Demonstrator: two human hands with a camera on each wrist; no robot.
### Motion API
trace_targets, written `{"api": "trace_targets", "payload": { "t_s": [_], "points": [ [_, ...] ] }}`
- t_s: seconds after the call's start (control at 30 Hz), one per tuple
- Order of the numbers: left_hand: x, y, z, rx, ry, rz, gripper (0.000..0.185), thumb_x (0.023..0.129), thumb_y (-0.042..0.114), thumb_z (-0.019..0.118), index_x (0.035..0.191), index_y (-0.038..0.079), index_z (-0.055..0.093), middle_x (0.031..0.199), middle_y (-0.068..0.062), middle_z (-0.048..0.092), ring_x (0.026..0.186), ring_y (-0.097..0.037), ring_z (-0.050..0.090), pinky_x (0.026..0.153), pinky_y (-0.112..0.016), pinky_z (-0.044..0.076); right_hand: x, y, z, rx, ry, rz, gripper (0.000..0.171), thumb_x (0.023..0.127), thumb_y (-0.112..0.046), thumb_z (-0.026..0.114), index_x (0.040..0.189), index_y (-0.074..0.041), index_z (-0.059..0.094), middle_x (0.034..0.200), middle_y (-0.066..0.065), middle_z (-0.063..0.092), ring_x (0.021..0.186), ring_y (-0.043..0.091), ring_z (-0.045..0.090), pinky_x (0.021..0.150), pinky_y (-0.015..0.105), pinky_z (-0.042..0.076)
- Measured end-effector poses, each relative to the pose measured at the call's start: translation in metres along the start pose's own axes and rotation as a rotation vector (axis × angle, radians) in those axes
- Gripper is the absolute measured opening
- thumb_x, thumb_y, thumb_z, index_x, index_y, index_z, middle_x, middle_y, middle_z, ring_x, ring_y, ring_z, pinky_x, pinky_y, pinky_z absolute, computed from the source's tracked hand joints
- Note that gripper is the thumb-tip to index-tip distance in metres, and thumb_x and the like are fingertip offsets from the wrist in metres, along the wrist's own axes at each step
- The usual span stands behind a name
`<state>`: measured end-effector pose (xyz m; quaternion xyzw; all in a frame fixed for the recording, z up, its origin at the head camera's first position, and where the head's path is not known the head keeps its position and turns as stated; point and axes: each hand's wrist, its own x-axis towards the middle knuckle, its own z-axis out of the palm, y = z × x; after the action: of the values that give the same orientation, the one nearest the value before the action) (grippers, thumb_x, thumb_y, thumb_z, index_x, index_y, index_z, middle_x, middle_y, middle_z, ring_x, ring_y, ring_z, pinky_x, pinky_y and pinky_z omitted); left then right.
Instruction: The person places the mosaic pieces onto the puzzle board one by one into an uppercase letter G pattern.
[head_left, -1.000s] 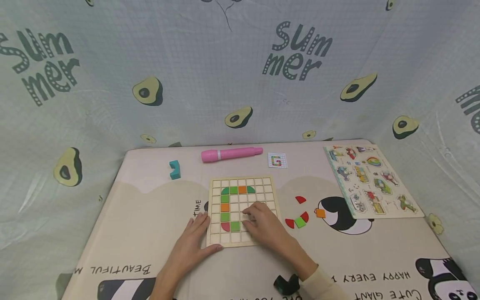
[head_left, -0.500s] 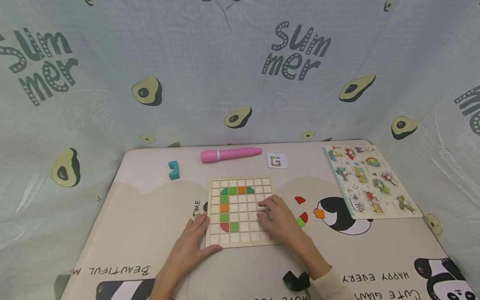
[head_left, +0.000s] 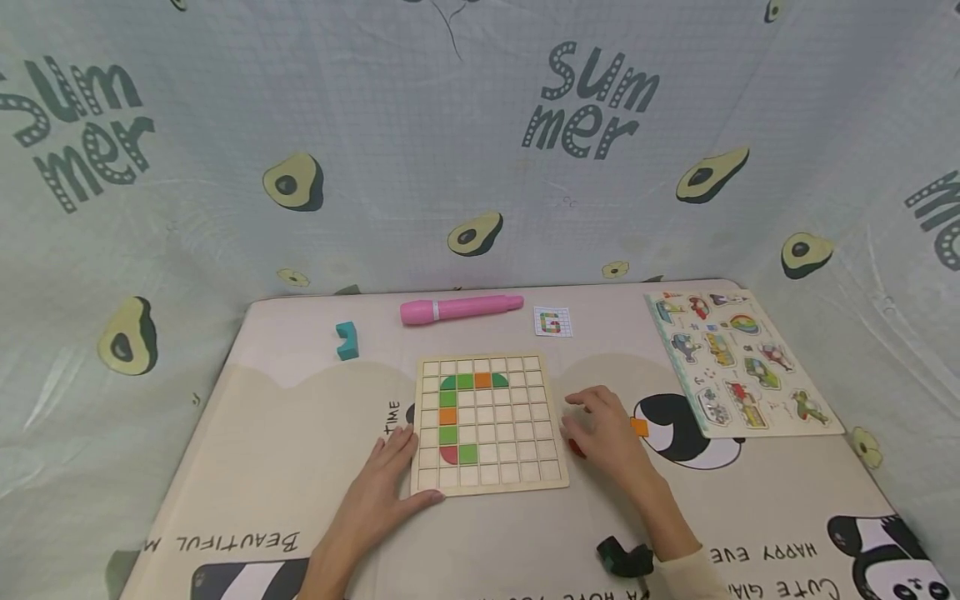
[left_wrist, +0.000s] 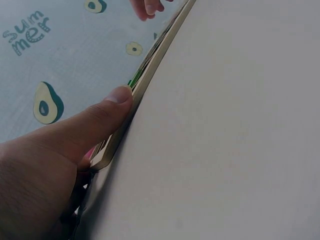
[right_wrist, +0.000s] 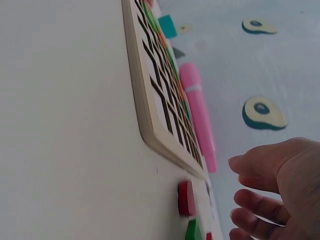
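Grid board (head_left: 487, 423): laid on the bench (head_left: 300, 433), steadied at its near left corner by the left hand (head_left: 382, 492), fingers flat, thumb pressed to the edge.
Right hand (head_left: 603, 433): relaxed, nothing gripped, hovered over loose tiles (right_wrist: 186, 198) beside the board.
Progress: eight tiles seated, a partial G; lower and right strokes judged outstanding.
Pattern card (head_left: 553, 322): beyond the board.

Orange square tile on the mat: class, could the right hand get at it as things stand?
Probably yes: the right hand hovers open just beside the orange square tile, with nothing between them.
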<state>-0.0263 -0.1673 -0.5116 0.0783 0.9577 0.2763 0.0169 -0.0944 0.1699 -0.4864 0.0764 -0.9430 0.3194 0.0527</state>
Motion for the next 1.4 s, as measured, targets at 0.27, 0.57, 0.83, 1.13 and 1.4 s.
{"api": "trace_targets", "payload": {
  "t_s": [0.27,0.57,0.83,1.13,1.4],
  "points": [
    [-0.002,0.0,0.0,0.001,0.006,0.009,0.097,0.075,0.059,0.079,0.147,0.002,0.049,0.156,-0.011,0.045,0.151,-0.028,0.034,0.129,-0.04,0.02,-0.005,0.027,-0.015,-0.025,0.033,0.045,0.028,0.09,-0.014,0.071,0.117,-0.005,0.07,0.115,0.012,0.062,0.103,0.026,0.059,0.083,0.04,0.063],
    [-0.002,-0.001,0.0,0.003,0.005,0.004,0.096,0.075,0.06,0.078,0.147,0.002,0.049,0.156,-0.011,0.045,0.151,-0.028,0.034,0.129,-0.041,0.021,-0.011,0.05,-0.032,-0.02,-0.006,0.108,0.031,0.093,-0.012,0.064,0.123,-0.004,0.066,0.123,0.017,0.059,0.112,0.032,0.051,0.095,0.05,0.057],
    [-0.002,-0.001,0.0,0.009,0.003,0.007,0.096,0.075,0.06,0.078,0.147,0.003,0.049,0.156,-0.011,0.046,0.151,-0.027,0.035,0.129,-0.04,0.021,-0.015,0.069,-0.04,-0.058,-0.073,0.159,0.036,0.094,-0.015,0.063,0.127,-0.002,0.063,0.128,0.021,0.053,0.119,0.038,0.046,0.104,0.059,0.052],
    [-0.001,0.0,0.0,0.005,-0.006,0.003,0.097,0.075,0.061,0.077,0.147,0.003,0.049,0.157,-0.01,0.045,0.151,-0.027,0.034,0.129,-0.039,0.02,-0.02,0.077,-0.045,-0.078,-0.089,0.178,0.038,0.094,-0.015,0.068,0.127,0.003,0.063,0.125,0.024,0.052,0.114,0.038,0.052,0.101,0.058,0.053],
    [-0.001,0.001,-0.001,0.006,0.003,0.013,0.096,0.075,0.06,0.078,0.146,0.002,0.049,0.156,-0.011,0.046,0.151,-0.028,0.035,0.13,-0.04,0.02,-0.02,0.078,-0.046,-0.084,-0.081,0.21,0.033,0.091,-0.014,0.073,0.117,0.005,0.065,0.113,0.02,0.055,0.099,0.03,0.056,0.091,0.049,0.058]
  ]
}}
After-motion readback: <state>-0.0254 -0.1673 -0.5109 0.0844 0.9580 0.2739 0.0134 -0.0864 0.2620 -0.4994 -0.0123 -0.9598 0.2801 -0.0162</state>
